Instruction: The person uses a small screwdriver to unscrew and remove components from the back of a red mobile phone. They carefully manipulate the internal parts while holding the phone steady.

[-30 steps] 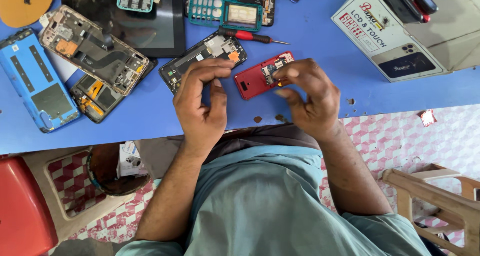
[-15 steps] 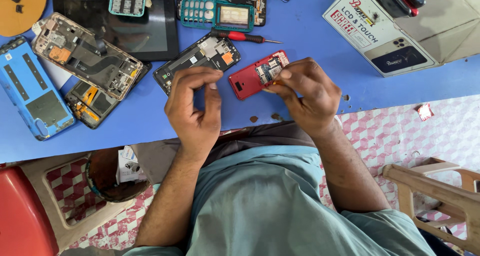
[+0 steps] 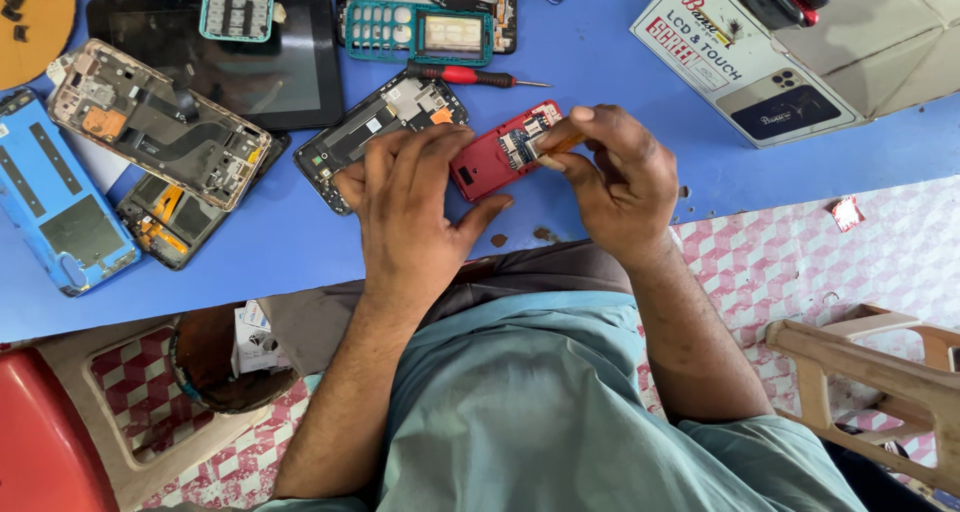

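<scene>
The red phone body (image 3: 495,157) is steadied near the desk's (image 3: 600,52) front edge by the left hand (image 3: 410,212), fingers spread; a small tool is pinched by the right hand (image 3: 615,187); the exposed board could be scratched by a slip.

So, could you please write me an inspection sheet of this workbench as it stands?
Surface: blue table, small dark specks near its edge.
Job's things: red phone body, opened, circuit side up.
Clutter: red-handled screwdriver, black tablet, opened phone frames, blue phone back, white carton.
Grippers: left hand steadies the red phone body; right hand pinches a small part at it.
Cables: nothing seen.
Surroundings: checked floor, wooden chair.
</scene>
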